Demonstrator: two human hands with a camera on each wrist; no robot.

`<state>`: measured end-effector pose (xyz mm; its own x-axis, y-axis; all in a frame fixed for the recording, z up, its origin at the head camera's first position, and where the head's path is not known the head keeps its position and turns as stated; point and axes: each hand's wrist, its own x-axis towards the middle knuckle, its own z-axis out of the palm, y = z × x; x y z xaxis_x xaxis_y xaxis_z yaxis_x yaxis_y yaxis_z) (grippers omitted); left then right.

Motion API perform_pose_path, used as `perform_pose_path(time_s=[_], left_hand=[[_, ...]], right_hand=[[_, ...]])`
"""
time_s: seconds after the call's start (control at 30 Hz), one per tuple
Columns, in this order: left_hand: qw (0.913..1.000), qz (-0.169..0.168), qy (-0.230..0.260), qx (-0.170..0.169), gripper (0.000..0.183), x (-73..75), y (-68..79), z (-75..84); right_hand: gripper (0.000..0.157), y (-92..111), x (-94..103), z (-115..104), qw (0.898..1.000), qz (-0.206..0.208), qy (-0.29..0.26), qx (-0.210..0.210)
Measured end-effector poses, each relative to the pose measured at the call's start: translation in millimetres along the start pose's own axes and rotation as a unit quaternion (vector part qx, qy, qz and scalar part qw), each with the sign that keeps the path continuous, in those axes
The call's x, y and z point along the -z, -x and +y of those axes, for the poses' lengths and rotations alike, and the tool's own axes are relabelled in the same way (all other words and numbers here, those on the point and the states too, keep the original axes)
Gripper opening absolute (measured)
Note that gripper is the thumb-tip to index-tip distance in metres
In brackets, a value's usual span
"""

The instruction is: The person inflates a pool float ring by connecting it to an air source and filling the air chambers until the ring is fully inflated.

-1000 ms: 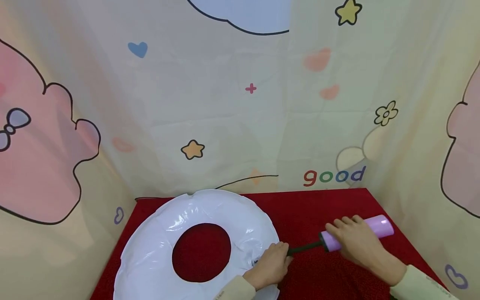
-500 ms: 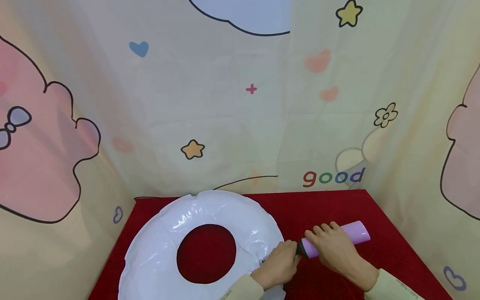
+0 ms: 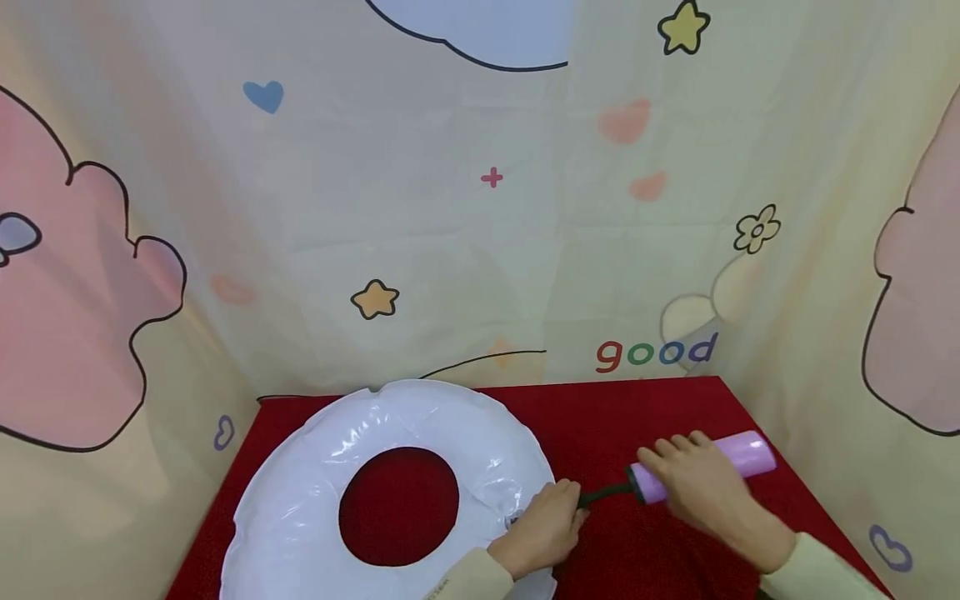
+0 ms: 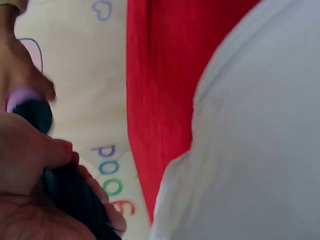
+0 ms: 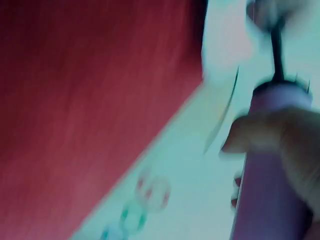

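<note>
While your L hand (image 3: 540,527) grips handle (image 4: 75,197), R hand (image 3: 708,485) lilac pump barrel (image 3: 747,452) nr table (image 3: 607,425) R edge, a crooked pull cd bend rod (image 3: 606,493) or drag white ring (image 3: 393,422), nr L edge.

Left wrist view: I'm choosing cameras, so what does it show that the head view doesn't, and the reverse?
Left wrist only: the palm side of the left grip, fingers curled round a dark handle. Head only: the central hole of the white ring and the orange star. Both: the ring's edge, red cloth, lilac pump, right grip and the word "good".
</note>
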<state>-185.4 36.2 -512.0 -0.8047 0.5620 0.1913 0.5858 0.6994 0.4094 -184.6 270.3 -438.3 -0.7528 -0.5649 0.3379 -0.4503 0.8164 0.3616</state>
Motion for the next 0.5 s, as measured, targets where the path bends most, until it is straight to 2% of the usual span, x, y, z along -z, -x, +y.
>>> perform_pose_path(time_s=[0.13,0.23,0.37,0.5], left_hand=[[0.9999,0.012,-0.006,0.007,0.008,-3.9,-5.4,7.9],[0.9998,0.015,-0.007,0.008,0.005,-4.3,-6.6,6.6],[1.0000,0.006,0.002,0.006,0.010,-0.8,-3.1,-3.6],[0.9996,-0.011,0.024,0.005,0.014,1.6,3.7,-13.1]], right_hand=[[0.046,-16,-14.3,-34,1.000,-0.001,0.003,0.021],[0.046,-22,-16.5,-41,1.000,0.000,0.003,0.021],[0.052,-20,-10.7,-27,1.000,0.001,-0.011,0.030],[0.056,-8,-0.8,7,1.000,0.015,-0.013,0.024]])
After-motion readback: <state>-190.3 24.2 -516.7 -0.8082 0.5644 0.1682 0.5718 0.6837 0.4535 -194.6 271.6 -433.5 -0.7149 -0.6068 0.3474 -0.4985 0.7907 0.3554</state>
